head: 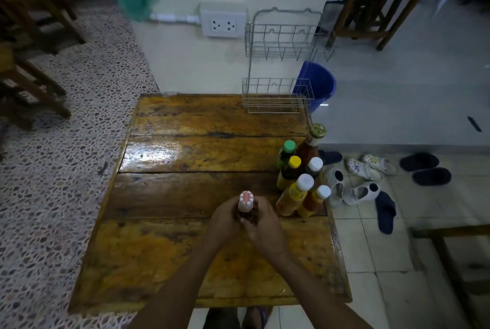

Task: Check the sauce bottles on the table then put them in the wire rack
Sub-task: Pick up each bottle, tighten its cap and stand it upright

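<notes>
Head view, lower centre: left hand (225,218) and right hand (261,225) both wrapped around one bottle (245,202), upright on the table (185,196), long axis vertical, pink-and-white cap toward the camera. Right of that, six more bottles (301,174) clustered upright at the table's right edge. Upper right, wire rack (278,68) empty on both shelves: checking barely begun, judging by that, and every bottle yet to go in.

Glossy wood table (185,196); wire metal rack (278,95).
</notes>
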